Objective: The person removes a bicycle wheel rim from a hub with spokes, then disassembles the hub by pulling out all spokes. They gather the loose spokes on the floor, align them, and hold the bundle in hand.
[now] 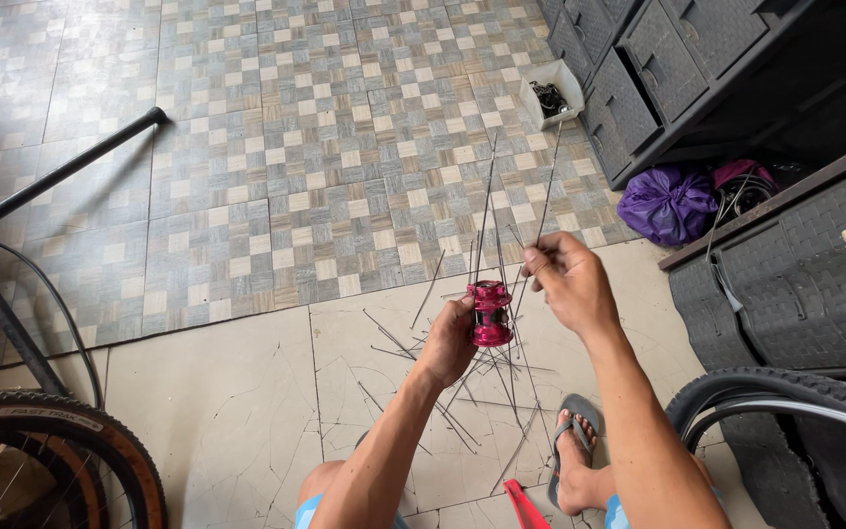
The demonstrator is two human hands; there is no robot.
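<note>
My left hand [447,338] grips a shiny pink wheel hub [490,313], held upright in front of me. Several thin metal spokes [487,201] stick up from the hub toward the tiled floor. My right hand [565,279] pinches one long spoke [548,181] just right of the hub, its upper end pointing away from me. More loose spokes [472,382] lie scattered on the cracked pale floor below my hands.
A bicycle tyre [785,392] with rim lies at the right and a tan-walled wheel [100,441] at the lower left. Dark woven drawers [658,69] stand at the upper right, with a small white parts tray [552,95] and a purple bag [670,203]. My sandalled foot [575,451] rests below.
</note>
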